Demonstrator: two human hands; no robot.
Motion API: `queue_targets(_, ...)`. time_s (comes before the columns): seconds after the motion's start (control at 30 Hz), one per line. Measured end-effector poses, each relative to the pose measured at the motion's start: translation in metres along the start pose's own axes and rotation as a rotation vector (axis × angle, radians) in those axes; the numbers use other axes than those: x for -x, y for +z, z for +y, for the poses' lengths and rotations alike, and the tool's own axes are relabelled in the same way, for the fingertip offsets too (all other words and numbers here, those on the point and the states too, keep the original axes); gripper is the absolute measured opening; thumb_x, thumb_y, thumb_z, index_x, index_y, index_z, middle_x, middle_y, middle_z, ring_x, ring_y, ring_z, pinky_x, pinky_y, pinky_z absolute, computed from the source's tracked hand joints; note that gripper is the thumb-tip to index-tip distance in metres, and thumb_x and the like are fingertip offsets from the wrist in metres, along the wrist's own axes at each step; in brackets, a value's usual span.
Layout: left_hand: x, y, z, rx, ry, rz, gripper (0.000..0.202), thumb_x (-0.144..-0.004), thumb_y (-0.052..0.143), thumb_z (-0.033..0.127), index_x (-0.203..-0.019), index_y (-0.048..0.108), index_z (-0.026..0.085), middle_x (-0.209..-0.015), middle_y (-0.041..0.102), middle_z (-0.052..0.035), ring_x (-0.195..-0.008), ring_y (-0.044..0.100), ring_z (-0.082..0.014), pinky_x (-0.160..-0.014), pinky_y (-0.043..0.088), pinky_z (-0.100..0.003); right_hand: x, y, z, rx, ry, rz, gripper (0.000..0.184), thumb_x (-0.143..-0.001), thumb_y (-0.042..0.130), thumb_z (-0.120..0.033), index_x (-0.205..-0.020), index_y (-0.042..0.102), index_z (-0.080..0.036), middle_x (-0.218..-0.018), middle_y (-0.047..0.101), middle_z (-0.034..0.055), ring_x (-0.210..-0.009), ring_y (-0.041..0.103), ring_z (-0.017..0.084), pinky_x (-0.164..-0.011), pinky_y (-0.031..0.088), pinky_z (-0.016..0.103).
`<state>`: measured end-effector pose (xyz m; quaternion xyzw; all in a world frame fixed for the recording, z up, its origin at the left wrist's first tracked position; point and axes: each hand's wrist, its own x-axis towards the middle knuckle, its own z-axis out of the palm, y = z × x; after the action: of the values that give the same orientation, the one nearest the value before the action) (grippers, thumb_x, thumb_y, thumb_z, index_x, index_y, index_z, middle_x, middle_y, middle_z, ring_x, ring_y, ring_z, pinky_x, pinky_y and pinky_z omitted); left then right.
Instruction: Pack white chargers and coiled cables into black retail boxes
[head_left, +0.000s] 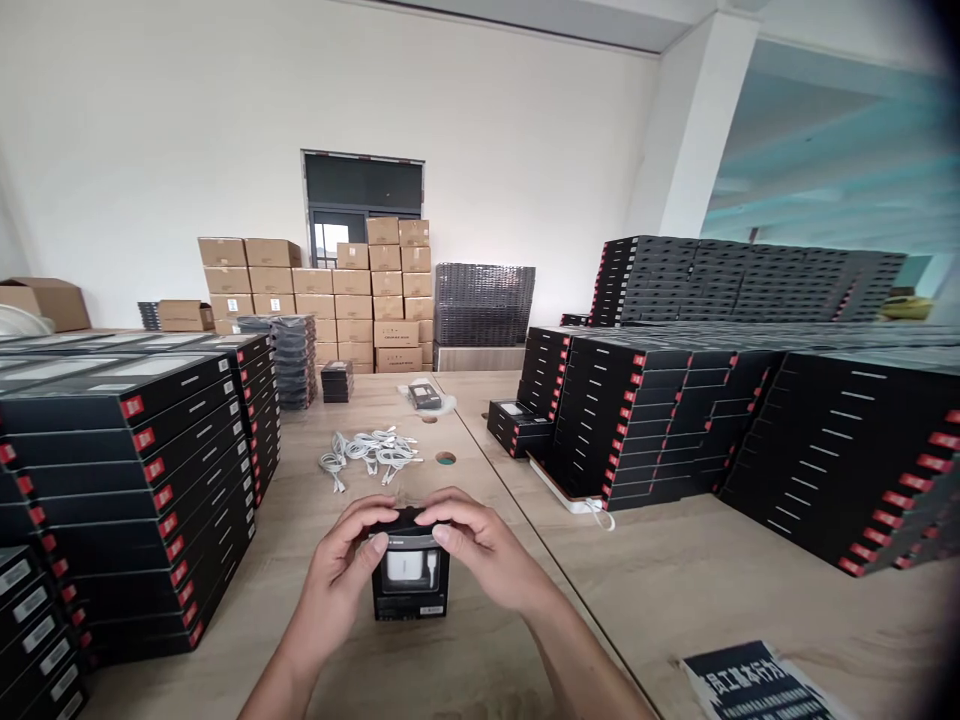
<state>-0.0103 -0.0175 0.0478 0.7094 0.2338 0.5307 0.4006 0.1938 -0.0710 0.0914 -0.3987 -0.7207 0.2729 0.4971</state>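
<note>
Head view: stacked black boxes (202, 480) wall in both sides of the table (465, 640); looped white cables (381, 450) lie just beyond the hands, brown cartons (354, 308) at the back. Small box (411, 604) stands upright front-centre; left hand (337, 555) and right hand (484, 550) curl round its top, thumbs in front, closed on it. Box: smooth, black, rectangular, clear window showing white charger (405, 567). Table: wood-grain.

Wood-grain tbl (480, 680), blk box stacks (199, 470) L/R, wht cables (375, 450) mid, windowed box (407, 567) nearer
</note>
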Motion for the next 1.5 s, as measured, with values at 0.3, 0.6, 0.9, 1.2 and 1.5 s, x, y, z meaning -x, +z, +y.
queue_targets(0.3, 0.001, 0.008, -0.007, 0.031, -0.104, 0.055, 0.034, -0.089, 0.056, 0.041, -0.117, 0.062, 0.023, -0.125, 0.064, -0.009, -0.121, 0.056, -0.0255, -0.101, 0.046, -0.04, 0.004, -0.006, 0.0, -0.01, 0.051, -0.089, 0.032, -0.08, 0.071, -0.031, -0.113, 0.071, -0.028, -0.113, 0.067, 0.0055, -0.104, 0.063, 0.023, -0.094, 0.049, 0.039)
queue_targets(0.6, 0.016, 0.035, -0.02, -0.173, -0.102, -0.039, 0.08, -0.081, 0.063, 0.026, -0.149, 0.021, 0.028, -0.156, 0.028, -0.0118, -0.142, 0.03, -0.0284, -0.111, 0.035, -0.046, -0.002, -0.002, 0.044, -0.357, 0.217, 0.455, 0.037, -0.076, 0.073, -0.044, -0.106, 0.073, -0.023, -0.1, 0.075, 0.0065, -0.084, 0.068, 0.023, -0.071, 0.057, 0.037)
queue_targets(0.9, 0.023, 0.05, -0.011, -0.808, 0.07, 0.061, 0.113, -0.061, 0.078, 0.031, -0.152, 0.012, 0.024, -0.145, 0.036, -0.0167, -0.132, 0.037, -0.0386, -0.106, 0.033, -0.057, -0.004, 0.001, 0.047, -0.47, 0.224, 0.542, 0.038, -0.072, 0.076, -0.044, -0.104, 0.074, -0.023, -0.095, 0.073, 0.0049, -0.078, 0.066, 0.019, -0.067, 0.055, 0.033)
queue_targets(1.2, 0.028, 0.059, -0.009, -0.866, 0.069, 0.157, 0.095, -0.07, 0.064, 0.019, -0.15, 0.014, 0.021, -0.143, 0.034, -0.0175, -0.132, 0.036, -0.0359, -0.103, 0.036, -0.055, -0.006, 0.007, 0.037, -0.45, 0.206, 0.508, 0.047, -0.073, 0.074, -0.05, -0.111, 0.07, -0.023, -0.102, 0.073, 0.0063, -0.082, 0.066, 0.022, -0.067, 0.055, 0.033)
queue_targets(1.5, 0.027, 0.063, -0.003, -0.855, 0.095, 0.311, 0.085, -0.07, 0.061, 0.011, -0.145, 0.023, 0.024, -0.143, 0.035, -0.0171, -0.135, 0.035, -0.0359, -0.106, 0.034, -0.057, -0.004, 0.018, 0.077, -0.502, 0.277, 0.633, 0.059, -0.08, 0.057, -0.066, -0.112, 0.067, -0.017, -0.082, 0.071, 0.0063, -0.067, 0.064, 0.019, -0.051, 0.047, 0.026)
